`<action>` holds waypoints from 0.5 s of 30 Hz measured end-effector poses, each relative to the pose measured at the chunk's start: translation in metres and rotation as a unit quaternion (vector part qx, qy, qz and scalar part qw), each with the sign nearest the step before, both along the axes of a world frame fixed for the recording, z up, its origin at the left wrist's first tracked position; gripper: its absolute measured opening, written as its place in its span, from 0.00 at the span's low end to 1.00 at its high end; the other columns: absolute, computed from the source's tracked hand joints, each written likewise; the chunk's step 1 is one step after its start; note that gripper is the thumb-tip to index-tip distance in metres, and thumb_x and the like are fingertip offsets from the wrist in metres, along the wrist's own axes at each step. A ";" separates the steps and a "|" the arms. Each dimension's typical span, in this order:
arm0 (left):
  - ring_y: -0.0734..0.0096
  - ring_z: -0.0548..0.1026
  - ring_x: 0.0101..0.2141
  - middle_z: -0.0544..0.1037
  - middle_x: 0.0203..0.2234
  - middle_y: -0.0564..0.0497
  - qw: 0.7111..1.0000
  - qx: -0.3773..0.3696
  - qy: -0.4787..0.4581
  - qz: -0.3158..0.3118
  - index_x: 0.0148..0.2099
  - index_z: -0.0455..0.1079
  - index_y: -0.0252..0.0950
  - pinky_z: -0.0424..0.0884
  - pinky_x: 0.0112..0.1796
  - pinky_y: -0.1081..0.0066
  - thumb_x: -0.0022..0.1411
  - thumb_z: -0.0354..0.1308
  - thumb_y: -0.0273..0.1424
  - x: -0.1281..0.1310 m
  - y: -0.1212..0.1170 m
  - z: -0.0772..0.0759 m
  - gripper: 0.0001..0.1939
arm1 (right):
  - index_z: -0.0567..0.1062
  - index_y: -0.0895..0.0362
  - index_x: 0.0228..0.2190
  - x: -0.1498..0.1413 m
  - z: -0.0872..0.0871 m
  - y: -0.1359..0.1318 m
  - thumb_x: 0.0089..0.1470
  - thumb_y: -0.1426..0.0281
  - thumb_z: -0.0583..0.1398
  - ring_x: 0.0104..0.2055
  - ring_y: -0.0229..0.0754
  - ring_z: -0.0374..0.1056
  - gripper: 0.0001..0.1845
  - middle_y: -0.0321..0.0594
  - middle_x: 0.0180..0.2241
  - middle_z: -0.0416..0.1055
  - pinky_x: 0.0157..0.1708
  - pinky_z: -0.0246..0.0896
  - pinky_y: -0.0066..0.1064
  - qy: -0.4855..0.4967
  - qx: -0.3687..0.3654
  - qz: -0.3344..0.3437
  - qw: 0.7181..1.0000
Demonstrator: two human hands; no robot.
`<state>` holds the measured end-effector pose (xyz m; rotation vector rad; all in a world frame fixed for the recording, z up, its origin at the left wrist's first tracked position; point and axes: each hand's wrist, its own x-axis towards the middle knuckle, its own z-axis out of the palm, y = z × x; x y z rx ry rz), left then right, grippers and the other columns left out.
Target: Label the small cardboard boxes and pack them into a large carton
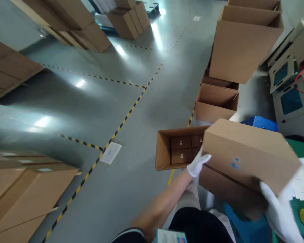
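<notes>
I hold a long closed cardboard box [248,152] with both hands, which wear white gloves. My left hand [198,163] grips its far left end, fingers wrapped on the edge. My right hand [281,211] grips the near right end from below. The box carries two small blue stickers on its side and hangs tilted over another brown carton [225,190]. Just beyond it an open carton [164,152] stands on the floor with several small brown boxes [181,150] packed inside.
Empty open cartons [215,101] are stacked at the right, a taller one [243,44] above. A green table [301,148] with papers is at right. Cardboard stacks [22,192] stand at left. Yellow-black tape [131,109] crosses the grey floor.
</notes>
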<state>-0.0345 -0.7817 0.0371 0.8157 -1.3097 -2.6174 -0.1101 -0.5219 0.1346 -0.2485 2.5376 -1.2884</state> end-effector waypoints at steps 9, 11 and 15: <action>0.49 0.63 0.66 0.73 0.61 0.49 0.975 -0.047 -0.165 0.139 0.74 0.53 0.45 0.61 0.66 0.48 0.64 0.56 0.52 0.066 -0.106 -0.108 0.41 | 0.55 0.45 0.68 -0.052 -0.131 -0.194 0.54 0.53 0.66 0.64 0.51 0.64 0.46 0.40 0.62 0.68 0.67 0.56 0.48 -0.296 -0.152 0.082 0.940; 0.52 0.63 0.67 0.71 0.64 0.51 0.972 -0.017 -0.176 0.155 0.74 0.52 0.48 0.61 0.66 0.51 0.65 0.57 0.51 0.067 -0.107 -0.130 0.40 | 0.54 0.42 0.68 -0.056 -0.161 -0.202 0.54 0.53 0.66 0.59 0.51 0.69 0.46 0.39 0.60 0.70 0.62 0.62 0.48 -0.373 -0.159 0.071 0.911; 0.55 0.63 0.67 0.66 0.67 0.51 0.966 0.030 -0.216 0.139 0.73 0.53 0.49 0.61 0.66 0.53 0.66 0.56 0.54 0.051 -0.117 -0.193 0.39 | 0.54 0.42 0.67 -0.078 -0.229 -0.218 0.53 0.52 0.66 0.50 0.50 0.75 0.46 0.40 0.56 0.73 0.53 0.71 0.48 -0.464 -0.143 0.044 0.873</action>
